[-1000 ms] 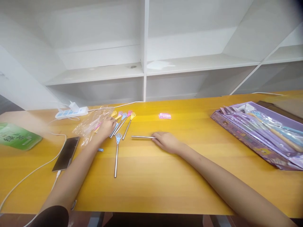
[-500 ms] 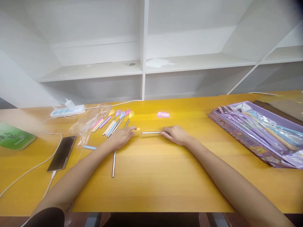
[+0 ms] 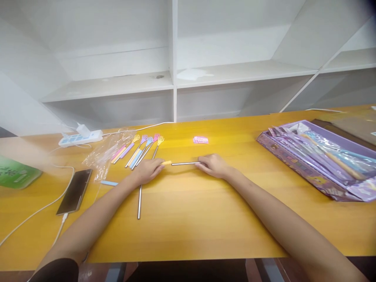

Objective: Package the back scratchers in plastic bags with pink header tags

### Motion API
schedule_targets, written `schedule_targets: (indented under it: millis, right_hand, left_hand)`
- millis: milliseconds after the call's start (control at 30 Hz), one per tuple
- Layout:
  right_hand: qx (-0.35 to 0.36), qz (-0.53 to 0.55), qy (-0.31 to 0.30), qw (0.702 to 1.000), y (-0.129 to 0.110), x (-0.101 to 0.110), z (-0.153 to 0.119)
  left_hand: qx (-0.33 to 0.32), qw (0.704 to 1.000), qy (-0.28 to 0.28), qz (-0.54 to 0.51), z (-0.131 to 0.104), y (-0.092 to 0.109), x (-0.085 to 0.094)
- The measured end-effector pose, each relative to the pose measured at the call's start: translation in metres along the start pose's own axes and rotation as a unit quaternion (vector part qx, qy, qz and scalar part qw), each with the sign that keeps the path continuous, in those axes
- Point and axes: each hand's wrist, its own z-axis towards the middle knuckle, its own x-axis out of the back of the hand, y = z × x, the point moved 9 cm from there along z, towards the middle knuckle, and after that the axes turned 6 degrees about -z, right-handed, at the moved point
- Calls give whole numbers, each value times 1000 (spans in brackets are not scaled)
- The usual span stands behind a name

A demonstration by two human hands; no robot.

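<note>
My left hand (image 3: pixel 148 170) is closed on a short yellow tube (image 3: pixel 167 163), whose end sticks out to the right. In my right hand (image 3: pixel 214 165) is a thin metal rod (image 3: pixel 185 163), pinched at its right end. The rod's left tip meets or nearly meets the tube's end; actual contact is hard to tell. Beyond my left hand lie several small claw-headed rods, one with a yellow head (image 3: pixel 160 140), beside coloured tubes, one of them purple (image 3: pixel 127 151). Another metal rod (image 3: pixel 139 201) lies below my left hand, and a blue tube (image 3: pixel 109 183) sits left of it.
A phone (image 3: pixel 75 192) with a cable, a power strip (image 3: pixel 80 138), clear plastic wrap (image 3: pixel 107 152) and a green packet (image 3: pixel 18 172) are on the left. Pink labels (image 3: pixel 201 140) lie ahead. A purple box (image 3: pixel 296 166) of wrapped items is at the right.
The yellow tube and the metal rod have come together end to end between my hands. My left fingers have closed more around the tube. The view has shifted slightly.
</note>
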Motion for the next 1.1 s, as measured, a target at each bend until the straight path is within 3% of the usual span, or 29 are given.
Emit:
schedule_targets:
  millis: [200,433,633,800,1100]
  right_hand:
    - [4,16,25,1000,0,6,-1]
    - [5,1,8,1000,-3,4,-1]
    - [40,-46,5,998,-12,4,-2]
    - [42,-71,5,997,-16,5,-3]
    - [-7,-66,11,998,-5,2,-4]
  left_hand:
    - [-20,1000,8,-15,-1,7,5]
    - [-22,999,13,-20,-1,12,5]
    - [-48,997,54,-32,-3,23,13]
    - [-20,987,122,-98,-6,31,28]
    - [54,954,139,-259,-7,26,24]
